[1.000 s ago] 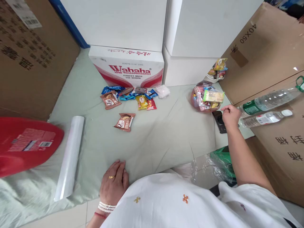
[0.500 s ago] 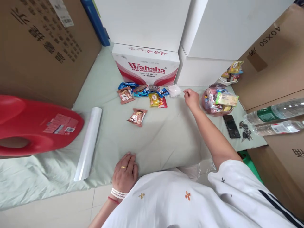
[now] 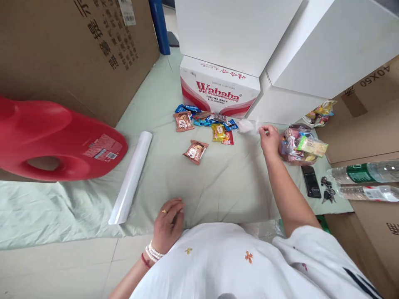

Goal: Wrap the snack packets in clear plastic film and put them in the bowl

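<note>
My right hand [image 3: 269,138] is stretched out over the pale green cloth [image 3: 218,182], its fingers pinched on the edge of a small clear plastic bag [image 3: 247,126]. That bag lies just right of a pile of wrapped snacks [image 3: 208,123] in front of the Wahaha box [image 3: 220,92]. One brown snack packet [image 3: 195,151] lies apart, nearer to me. A full bag of snacks [image 3: 298,144] sits just right of my right hand. My left hand [image 3: 168,224] rests on the near edge of the cloth with its fingers bent loosely, holding nothing.
A roll of clear film [image 3: 131,177] lies at the left beside a red plastic stool [image 3: 56,141]. A black phone [image 3: 311,187] and keys [image 3: 327,194] lie at the right, near two water bottles [image 3: 368,182]. Cardboard and white boxes wall in the cloth.
My right hand left the phone at the right, swung left across the cloth and pinched the clear plastic bag. My view has shifted to the left. My left hand stayed put.
</note>
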The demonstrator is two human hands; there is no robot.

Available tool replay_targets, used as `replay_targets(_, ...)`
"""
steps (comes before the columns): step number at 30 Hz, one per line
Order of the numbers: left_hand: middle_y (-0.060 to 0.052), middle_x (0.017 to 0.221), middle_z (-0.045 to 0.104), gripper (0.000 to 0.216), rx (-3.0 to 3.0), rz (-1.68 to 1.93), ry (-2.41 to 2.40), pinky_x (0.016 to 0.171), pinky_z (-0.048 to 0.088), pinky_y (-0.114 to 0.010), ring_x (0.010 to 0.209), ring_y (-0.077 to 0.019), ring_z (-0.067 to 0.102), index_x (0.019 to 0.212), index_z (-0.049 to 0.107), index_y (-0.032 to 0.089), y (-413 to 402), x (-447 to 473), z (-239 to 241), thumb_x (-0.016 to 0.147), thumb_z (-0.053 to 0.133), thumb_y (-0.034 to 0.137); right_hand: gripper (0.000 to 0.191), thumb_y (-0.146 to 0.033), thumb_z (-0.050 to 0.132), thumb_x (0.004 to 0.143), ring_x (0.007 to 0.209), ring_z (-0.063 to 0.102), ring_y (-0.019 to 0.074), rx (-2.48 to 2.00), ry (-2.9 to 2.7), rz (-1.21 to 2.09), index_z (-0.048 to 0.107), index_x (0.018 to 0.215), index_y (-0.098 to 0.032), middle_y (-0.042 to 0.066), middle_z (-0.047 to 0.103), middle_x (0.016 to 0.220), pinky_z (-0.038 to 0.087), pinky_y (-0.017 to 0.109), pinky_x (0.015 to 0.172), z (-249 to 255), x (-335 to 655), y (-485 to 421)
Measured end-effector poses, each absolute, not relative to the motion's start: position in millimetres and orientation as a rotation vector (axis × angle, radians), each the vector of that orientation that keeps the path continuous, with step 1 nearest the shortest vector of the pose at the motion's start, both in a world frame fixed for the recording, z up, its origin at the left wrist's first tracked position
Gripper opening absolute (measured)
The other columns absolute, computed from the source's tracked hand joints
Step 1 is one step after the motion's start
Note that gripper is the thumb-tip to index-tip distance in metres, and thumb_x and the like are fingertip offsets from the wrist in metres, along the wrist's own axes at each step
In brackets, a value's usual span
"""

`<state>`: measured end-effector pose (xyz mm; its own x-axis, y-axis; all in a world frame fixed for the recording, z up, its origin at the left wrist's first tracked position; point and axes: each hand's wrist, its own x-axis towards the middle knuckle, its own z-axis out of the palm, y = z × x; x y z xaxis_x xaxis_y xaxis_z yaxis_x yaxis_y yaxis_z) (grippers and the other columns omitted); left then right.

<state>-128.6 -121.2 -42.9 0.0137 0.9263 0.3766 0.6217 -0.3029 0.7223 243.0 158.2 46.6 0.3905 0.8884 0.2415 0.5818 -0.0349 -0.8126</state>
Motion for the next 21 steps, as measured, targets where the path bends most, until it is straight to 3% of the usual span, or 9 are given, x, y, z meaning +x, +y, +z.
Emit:
replay_targets(3,-0.008,0.102,0.070,0.019,1.744,1.140,1.531,0.080,0.056,-0.031,0.092,-0.0179,0.069,0.105,0.071,0.021,-105,-118,-25,0.097,0.054,0.019,0.021,-0.031,0.073,0.074,0.055,0.036,0.0093,-1.367,-0.828,1.134,0.057,0.084,-0.022,-0.005,0.045,0.068,0.032,0.018,0.046,41,230,76)
replay_targets(5,-0.006,0.094,0.068,0.017,1.672,1.127,1.435,0.075,0.055,-0.029,0.085,-0.0162,0.066,0.102,0.071,0.022,-90,-101,-16,0.099,0.055,0.024,0.028,-0.026,0.078,0.069,0.051,0.031,0.0067,-1.183,-0.537,1.531,0.055,0.083,-0.022,-0.007,0.042,0.065,0.025,0.014,0.040,30,213,21)
replay_targets(7,-0.007,0.097,0.066,0.016,1.596,1.161,1.348,0.073,0.056,-0.028,0.087,-0.0164,0.065,0.103,0.071,0.021,-72,-77,-10,0.097,0.060,0.031,0.031,-0.025,0.081,0.068,0.050,0.032,0.0050,-1.063,-0.300,1.726,0.054,0.083,-0.021,-0.007,0.044,0.066,0.024,0.011,0.038,17,194,-24)
replay_targets(10,-0.010,0.113,0.064,0.038,1.566,1.146,1.212,0.074,0.056,-0.030,0.095,-0.0192,0.064,0.118,0.068,0.020,-50,-38,-10,0.087,0.074,0.040,0.035,-0.025,0.085,0.068,0.049,0.032,0.0033,-1.007,-0.107,1.854,0.053,0.081,-0.020,-0.007,0.045,0.065,0.024,0.009,0.036,5,168,-63)
replay_targets(14,-0.006,0.094,0.069,0.019,1.684,1.016,1.045,0.086,0.051,-0.035,0.093,-0.0201,0.063,0.094,0.074,0.022,-37,-8,-15,0.092,0.067,0.040,0.040,-0.030,0.088,0.070,0.047,0.032,0.0022,-1.034,-0.124,1.880,0.051,0.078,-0.019,-0.007,0.046,0.065,0.024,0.008,0.036,5,164,-73)
replay_targets(16,-0.004,0.082,0.068,0.022,1.678,0.978,1.050,0.084,0.049,-0.034,0.086,-0.0193,0.062,0.083,0.072,0.022,-35,-7,-17,0.096,0.062,0.038,0.043,-0.032,0.089,0.069,0.046,0.030,0.0021,-1.064,-0.161,1.872,0.049,0.076,-0.019,-0.007,0.046,0.063,0.022,0.009,0.035,8,176,-70)
replay_targets(19,-0.004,0.080,0.067,0.023,1.639,0.964,1.116,0.077,0.047,-0.033,0.081,-0.0191,0.060,0.082,0.069,0.021,-37,-14,-17,0.096,0.060,0.037,0.048,-0.035,0.093,0.063,0.045,0.026,0.0018,-1.137,-0.164,1.858,0.049,0.074,-0.020,-0.008,0.042,0.060,0.017,0.010,0.034,11,197,-67)
replay_targets(21,-0.005,0.089,0.068,0.019,1.673,0.957,1.115,0.080,0.048,-0.034,0.086,-0.0201,0.060,0.088,0.070,0.021,-41,-17,-14,0.093,0.063,0.038,0.049,-0.036,0.094,0.061,0.045,0.024,0.0019,-1.166,-0.160,1.842,0.050,0.075,-0.020,-0.009,0.042,0.059,0.015,0.011,0.034,12,202,-64)
